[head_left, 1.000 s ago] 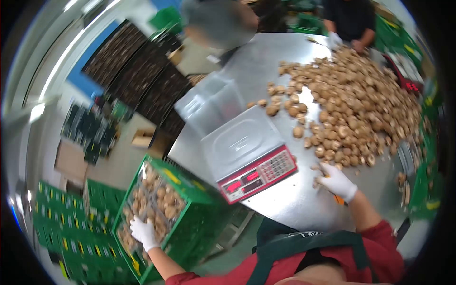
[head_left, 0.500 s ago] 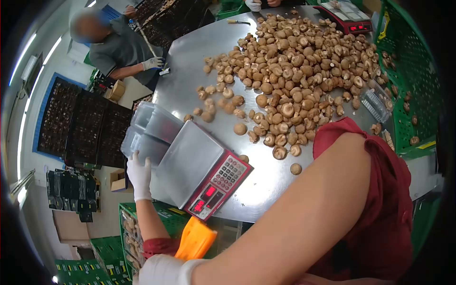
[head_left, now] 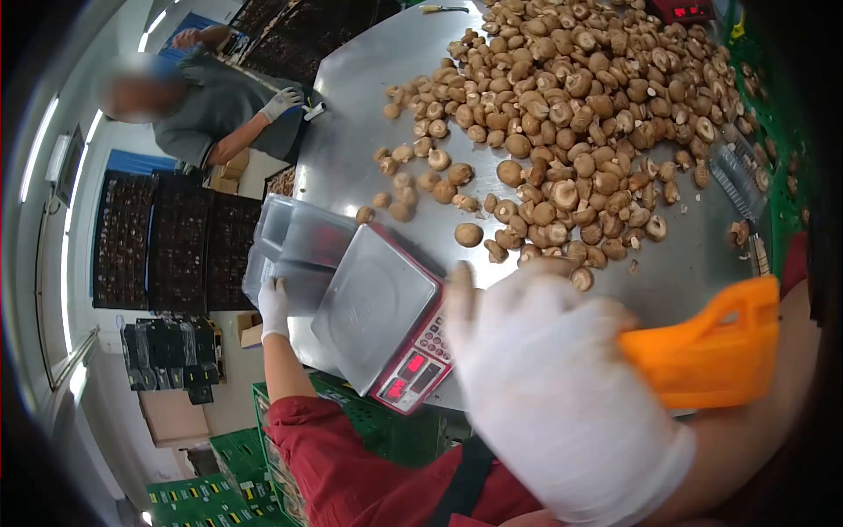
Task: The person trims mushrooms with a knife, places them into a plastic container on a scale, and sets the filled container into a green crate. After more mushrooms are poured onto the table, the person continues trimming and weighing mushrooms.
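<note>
My left hand point(head_left: 274, 307), in a white glove, grips the near edge of a stack of clear plastic trays point(head_left: 303, 285) at the table's left side. Close beside the trays stands a red digital scale point(head_left: 378, 307) with a bare grey platform and lit red digits. My right hand point(head_left: 562, 386), also gloved and slightly blurred, is large in the foreground, over the table's near side. It is closed on an orange plastic tool point(head_left: 711, 347), which sticks out to the right; the part inside the hand is hidden. Beyond it lies a large heap of brown mushrooms point(head_left: 580, 114).
Loose mushrooms point(head_left: 402, 189) lie between the heap and the scale. A clear plastic tray point(head_left: 738, 180) and a green crate point(head_left: 790, 193) are at the right. Across the table's left edge stands another person point(head_left: 228, 105) with a gloved hand. A second scale point(head_left: 683, 10) sits at the far right.
My right hand has risen from the bottom left to the middle right, carrying the orange tool. My left hand stays at the plastic trays. The view has shifted.
</note>
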Tool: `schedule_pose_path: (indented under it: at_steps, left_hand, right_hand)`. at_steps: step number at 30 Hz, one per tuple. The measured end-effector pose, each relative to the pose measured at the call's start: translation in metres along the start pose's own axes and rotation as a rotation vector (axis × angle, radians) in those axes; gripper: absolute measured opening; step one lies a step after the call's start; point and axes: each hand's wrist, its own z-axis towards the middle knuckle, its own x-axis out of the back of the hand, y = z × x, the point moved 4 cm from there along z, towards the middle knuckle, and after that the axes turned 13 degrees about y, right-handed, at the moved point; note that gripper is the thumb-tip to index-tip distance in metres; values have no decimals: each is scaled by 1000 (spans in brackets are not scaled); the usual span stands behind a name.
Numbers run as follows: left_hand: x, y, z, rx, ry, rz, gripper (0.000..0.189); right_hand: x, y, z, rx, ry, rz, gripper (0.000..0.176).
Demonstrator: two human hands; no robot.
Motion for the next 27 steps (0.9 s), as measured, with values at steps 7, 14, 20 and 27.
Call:
schedule_pose_path:
  at_steps: [7, 14, 20, 27]
  left_hand:
    - [24, 14, 8, 72, 90, -38, 18]
    - [33, -16, 33, 274, -290, -506, 13]
    - [123, -31, 114, 164, 454, -558, 13]
    - [227, 43, 170, 60, 717, -365, 18]
  right_hand:
    - [-89, 109, -73, -215, 37, -68, 35]
    - [-210, 150, -179, -638, -169, 375, 38]
    - [-214, 158, -201, -765, -162, 355, 36]
    - [-205, 153, -184, -742, -88, 292, 34]
